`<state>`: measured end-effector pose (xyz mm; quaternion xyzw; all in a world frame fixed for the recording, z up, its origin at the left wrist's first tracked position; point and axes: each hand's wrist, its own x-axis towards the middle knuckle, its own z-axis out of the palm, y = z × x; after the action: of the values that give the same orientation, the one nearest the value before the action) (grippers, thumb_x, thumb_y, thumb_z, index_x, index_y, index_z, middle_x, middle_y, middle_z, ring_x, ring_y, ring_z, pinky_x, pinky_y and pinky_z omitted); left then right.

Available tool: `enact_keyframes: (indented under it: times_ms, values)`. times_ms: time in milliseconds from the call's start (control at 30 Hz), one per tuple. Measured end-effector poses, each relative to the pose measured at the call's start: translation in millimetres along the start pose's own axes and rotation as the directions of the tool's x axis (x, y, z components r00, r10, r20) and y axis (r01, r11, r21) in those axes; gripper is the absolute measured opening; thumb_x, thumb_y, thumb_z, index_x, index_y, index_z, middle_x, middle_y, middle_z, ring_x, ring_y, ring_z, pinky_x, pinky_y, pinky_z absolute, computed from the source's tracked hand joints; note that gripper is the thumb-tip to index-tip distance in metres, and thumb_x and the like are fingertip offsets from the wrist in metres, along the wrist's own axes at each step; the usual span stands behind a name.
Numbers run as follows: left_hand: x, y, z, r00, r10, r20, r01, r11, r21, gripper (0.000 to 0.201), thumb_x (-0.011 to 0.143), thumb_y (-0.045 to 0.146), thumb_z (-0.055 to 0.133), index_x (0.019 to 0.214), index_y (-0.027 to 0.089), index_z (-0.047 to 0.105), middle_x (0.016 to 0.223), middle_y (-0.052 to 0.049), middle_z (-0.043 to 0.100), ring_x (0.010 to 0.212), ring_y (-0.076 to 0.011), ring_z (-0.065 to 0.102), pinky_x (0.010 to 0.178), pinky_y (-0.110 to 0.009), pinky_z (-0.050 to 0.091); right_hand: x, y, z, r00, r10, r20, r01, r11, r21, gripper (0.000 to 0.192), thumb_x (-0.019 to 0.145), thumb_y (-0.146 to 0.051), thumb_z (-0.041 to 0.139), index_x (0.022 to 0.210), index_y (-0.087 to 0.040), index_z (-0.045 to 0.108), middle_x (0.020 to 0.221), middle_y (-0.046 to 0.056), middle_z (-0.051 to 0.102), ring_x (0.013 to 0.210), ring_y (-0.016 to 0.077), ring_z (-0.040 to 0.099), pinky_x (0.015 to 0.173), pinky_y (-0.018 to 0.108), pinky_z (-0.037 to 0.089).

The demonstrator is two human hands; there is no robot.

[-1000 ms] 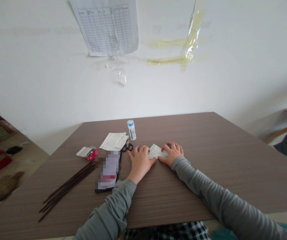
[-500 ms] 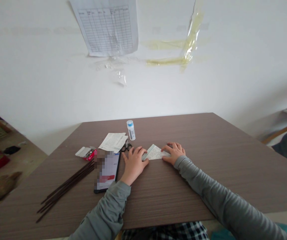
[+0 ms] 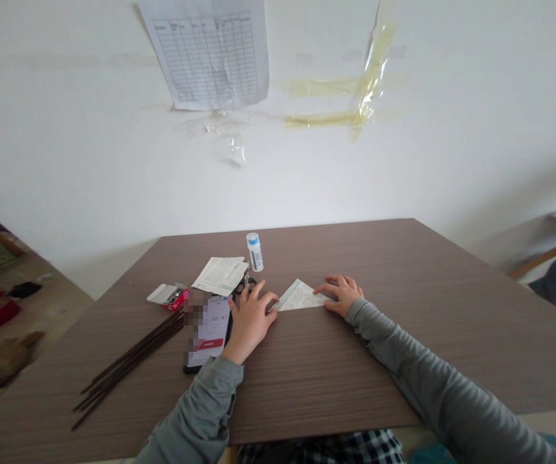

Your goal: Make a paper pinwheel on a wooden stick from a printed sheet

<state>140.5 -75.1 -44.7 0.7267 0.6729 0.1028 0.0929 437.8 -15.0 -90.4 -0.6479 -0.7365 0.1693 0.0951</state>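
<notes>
I am pressing a folded paper [image 3: 300, 296] flat on the table [image 3: 404, 335]; it is lying as a triangle between my two hands, near the table's middle, its point aimed away from me. My left hand [image 3: 249, 316] is lying loosely spread, palm down, its fingertips touching the paper's left corner and gripping nothing; my right hand [image 3: 342, 293] is lying flat and open too, fingers resting on the right corner, pinning it rather than holding it. I am judging this as the creasing step of a fold; the edges look lined up and the paper is lying flat. The next move is probably calling for one hand to go on pinning while the other is running along the fold, or lifting a corner for a further fold; pressure must stay even or the sheet will skew. Just left of my left hand a phone [image 3: 209, 330] is lying; beyond it are scissors [image 3: 244, 283], more paper sheets [image 3: 220, 274], a glue stick [image 3: 255, 251], a small box [image 3: 168, 296] and dark sticks [image 3: 128, 357].
</notes>
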Motion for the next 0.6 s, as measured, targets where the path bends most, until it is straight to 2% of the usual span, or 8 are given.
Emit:
enact_keyframes:
  times_ms: [267,400,600]
  values:
    - [-5.1,-8.7,-3.1,1.000,-0.013,0.006,0.013,1.000,0.015,0.048,0.120,0.012,0.070,0.147,0.040,0.098,0.207,-0.007,0.059,0.198,-0.0519,0.042,0.153,-0.099,0.033,2.1,6.1,-3.6,0.999,-0.021,0.038,0.021,1.000,0.004,0.066,0.104,-0.025,0.084,0.160,-0.058,0.094,0.197,-0.001,0.067,0.187,0.0509,0.048,0.147,0.075,0.051]
    - [-5.3,-9.2,-2.5,1.000,-0.011,-0.003,0.011,1.000,0.008,0.049,0.119,0.011,0.070,0.146,0.040,0.098,0.206,-0.007,0.061,0.198,-0.0521,0.042,0.153,-0.100,0.033,7.4,10.9,-1.0,0.999,0.001,0.049,-0.001,1.000,-0.009,0.074,0.100,-0.015,0.080,0.162,-0.054,0.095,0.200,0.001,0.065,0.191,0.0521,0.044,0.152,0.077,0.045]
    - [-4.7,-11.0,-3.3,1.000,-0.006,0.016,0.006,1.000,0.006,0.051,0.118,0.010,0.068,0.147,0.040,0.097,0.206,-0.007,0.060,0.199,-0.0521,0.041,0.152,-0.101,0.032,16.7,22.4,1.5,0.997,-0.032,0.067,0.033,0.999,-0.002,0.079,0.091,-0.011,0.079,0.156,-0.051,0.098,0.198,0.002,0.067,0.188,0.0550,0.048,0.153,0.080,0.045]
